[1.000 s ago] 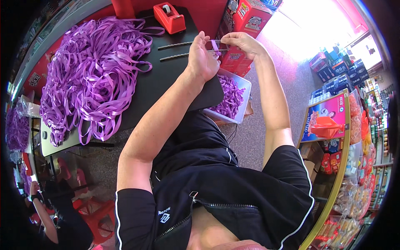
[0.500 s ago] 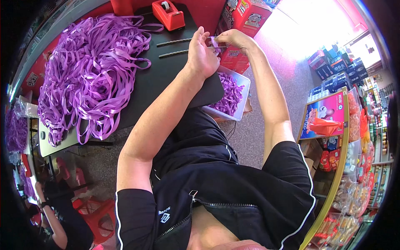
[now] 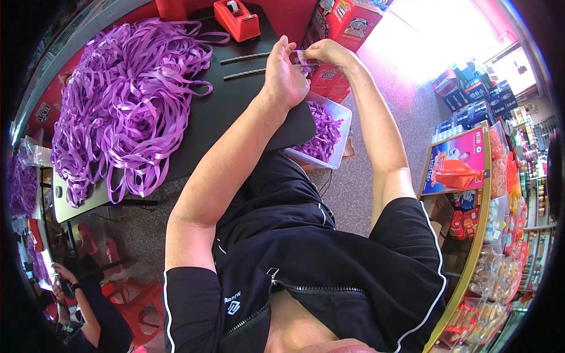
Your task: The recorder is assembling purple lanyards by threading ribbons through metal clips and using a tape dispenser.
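Note:
Two thin twisted metal rods [image 3: 244, 57] stick out side by side over the dark table, and my left hand [image 3: 283, 76] covers their middle. A short stretch of purple ribbon [image 3: 302, 59] runs between my hands at the rods' right part. My right hand [image 3: 329, 53] pinches it from the right. My left hand is partly curled against the ribbon and rods, its fingers partly hidden. A large heap of loose purple ribbon [image 3: 132, 106] lies left of the rods. Under the table's right corner, a white bin [image 3: 336, 156] holds purple ribbon pieces [image 3: 322, 129].
A red tape dispenser [image 3: 236, 20] stands at the far edge of the black table [image 3: 229, 112]. Red printed boxes [image 3: 356, 26] are stacked beyond my right hand. Shelves with packaged goods [image 3: 494, 265] line the right. At lower left, another person [image 3: 88, 312] sits near a red stool [image 3: 138, 306].
My hands stay at the rods with only slight finger movement around the ribbon. At lower left, the other person's arms have shifted.

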Demonstrator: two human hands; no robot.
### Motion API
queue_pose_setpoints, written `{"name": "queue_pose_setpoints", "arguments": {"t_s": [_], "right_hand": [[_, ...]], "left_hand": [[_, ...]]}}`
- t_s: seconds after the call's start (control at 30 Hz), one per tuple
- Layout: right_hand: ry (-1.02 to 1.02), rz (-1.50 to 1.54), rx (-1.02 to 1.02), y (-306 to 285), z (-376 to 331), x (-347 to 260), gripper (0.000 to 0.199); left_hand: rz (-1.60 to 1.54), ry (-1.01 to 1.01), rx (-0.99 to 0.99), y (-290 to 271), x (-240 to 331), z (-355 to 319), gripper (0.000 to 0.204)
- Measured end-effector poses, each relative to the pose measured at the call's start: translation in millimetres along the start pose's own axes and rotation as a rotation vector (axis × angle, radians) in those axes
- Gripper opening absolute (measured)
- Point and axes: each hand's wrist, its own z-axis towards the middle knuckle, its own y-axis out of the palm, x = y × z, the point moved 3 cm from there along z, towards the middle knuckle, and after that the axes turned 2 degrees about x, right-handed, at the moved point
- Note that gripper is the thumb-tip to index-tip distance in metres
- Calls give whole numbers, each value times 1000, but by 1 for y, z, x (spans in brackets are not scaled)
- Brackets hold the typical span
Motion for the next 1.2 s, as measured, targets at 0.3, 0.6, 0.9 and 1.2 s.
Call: {"name": "queue_pose_setpoints", "arguments": {"t_s": [0.3,0.6,0.9,1.2], "right_hand": [[-33,-23,14,-1,1,4,31],[9,-313,118,9,-8,-15,39],[-33,-308,162,14,-7,-15,43],[-57,234,273,9,-26,8,57]], "left_hand": [[16,-5,13,0,-1,0,59],[52,5,10,-4,1,-1,58],[55,47,-2,-8,1,6,56],[65,20,21,-2,2,-5,61]]}}
